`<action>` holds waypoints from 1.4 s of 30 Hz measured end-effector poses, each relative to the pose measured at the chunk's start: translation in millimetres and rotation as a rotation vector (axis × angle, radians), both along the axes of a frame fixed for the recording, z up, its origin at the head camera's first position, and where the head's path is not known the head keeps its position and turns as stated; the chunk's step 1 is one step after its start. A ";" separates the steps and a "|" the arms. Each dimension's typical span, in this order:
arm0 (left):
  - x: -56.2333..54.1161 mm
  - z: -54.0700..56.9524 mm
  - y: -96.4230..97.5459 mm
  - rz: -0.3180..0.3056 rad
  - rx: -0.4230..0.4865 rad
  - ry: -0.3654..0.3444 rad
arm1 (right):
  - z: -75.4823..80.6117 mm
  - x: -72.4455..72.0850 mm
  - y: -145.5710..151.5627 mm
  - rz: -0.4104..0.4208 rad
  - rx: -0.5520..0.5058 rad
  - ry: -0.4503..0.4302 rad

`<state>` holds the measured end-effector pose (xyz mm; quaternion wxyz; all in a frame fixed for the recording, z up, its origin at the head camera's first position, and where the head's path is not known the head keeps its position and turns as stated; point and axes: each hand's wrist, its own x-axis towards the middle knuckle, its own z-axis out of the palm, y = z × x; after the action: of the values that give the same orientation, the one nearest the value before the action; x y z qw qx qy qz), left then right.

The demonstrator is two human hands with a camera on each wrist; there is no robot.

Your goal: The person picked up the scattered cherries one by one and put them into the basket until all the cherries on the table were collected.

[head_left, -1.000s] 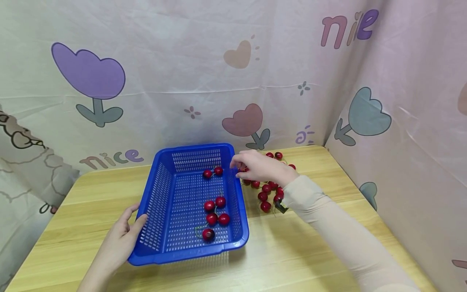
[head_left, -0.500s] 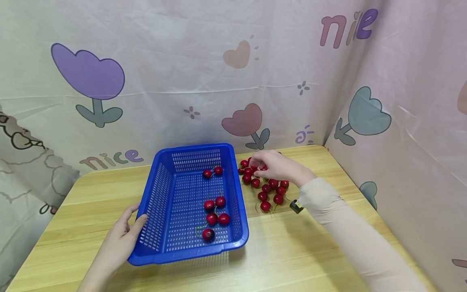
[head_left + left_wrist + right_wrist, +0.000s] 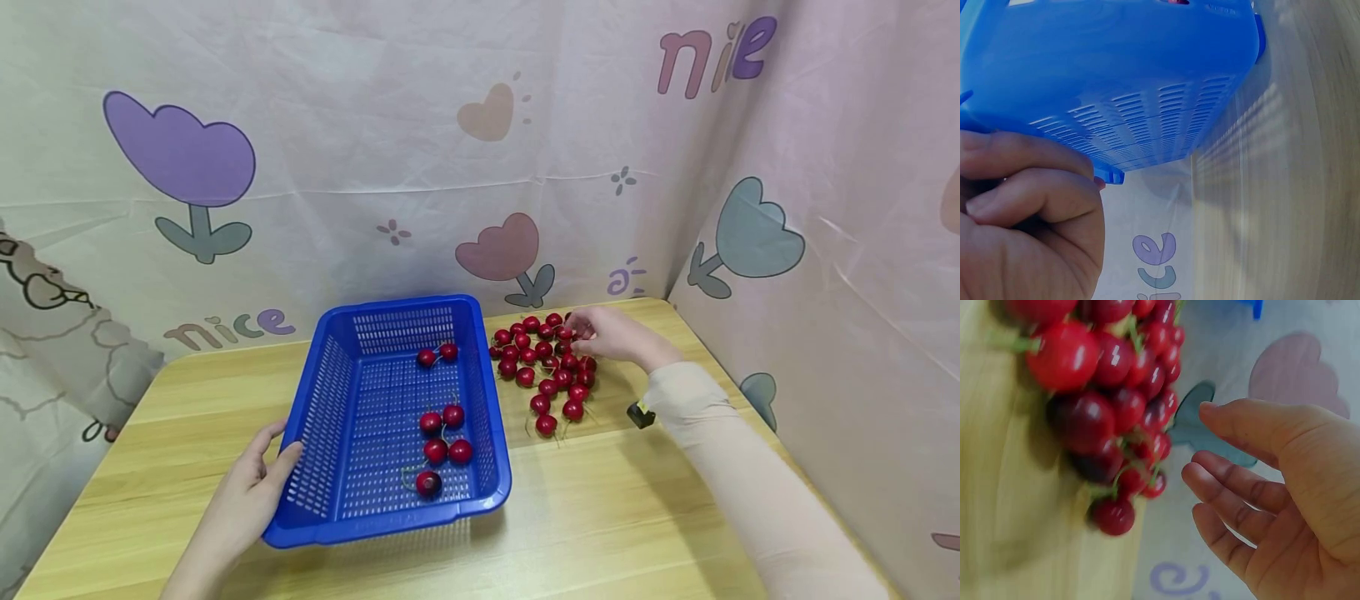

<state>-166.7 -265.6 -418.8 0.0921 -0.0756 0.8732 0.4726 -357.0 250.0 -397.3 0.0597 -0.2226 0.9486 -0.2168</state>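
At lower left, the bare left hand [image 3: 242,498] gripped the rim of the rectangular blue perforated plastic basket [image 3: 390,523] at centre, where seven round red cherries [image 3: 461,452] lay. Right of centre, a loose cluster of glossy red stemmed cherries [image 3: 547,388] lay on the pale wood-grain tabletop [image 3: 585,517]; at its upper right, the bare right hand [image 3: 615,335] held nothing, fingers parted, before pale flower-printed fabric [image 3: 337,125]

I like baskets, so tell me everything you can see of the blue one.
The blue basket is rectangular, open and looks plastic, with slotted walls, perforated floor and solid rim. Beneath is a wooden-looking table; seven cherries lie inside, loose cherries beside it. The left hand grips its left side. Whether it sits level is unclear.
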 end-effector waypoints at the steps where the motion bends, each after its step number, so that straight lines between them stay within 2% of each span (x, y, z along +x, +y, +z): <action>1: 0.1 0.0 0.0 -0.001 0.000 0.000 | -1.6 -1.8 4.5 -0.008 0.003 0.004; 8: 0.9 -0.4 -0.2 -0.004 -0.001 0.008 | -11.6 -11.0 27.2 -0.078 0.019 -0.011; 11: 0.7 -0.6 -0.3 -0.005 0.002 0.009 | -17.0 -13.7 32.1 -0.082 0.035 -0.011; 21: 0.9 -1.0 -0.3 -0.001 -0.003 0.005 | -28.3 -13.0 36.5 -0.124 0.047 -0.070; 25: 0.7 -1.5 -0.5 0.006 0.005 -0.001 | -30.3 -13.0 36.4 -0.128 0.046 -0.089; 42: 0.5 -1.0 -0.3 0.007 -0.010 0.008 | -35.1 -11.5 45.7 -0.134 0.060 -0.067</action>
<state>-166.2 -265.9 -419.8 0.0866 -0.0772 0.8756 0.4688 -368.5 295.7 -432.4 0.0834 -0.1492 0.9649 -0.1992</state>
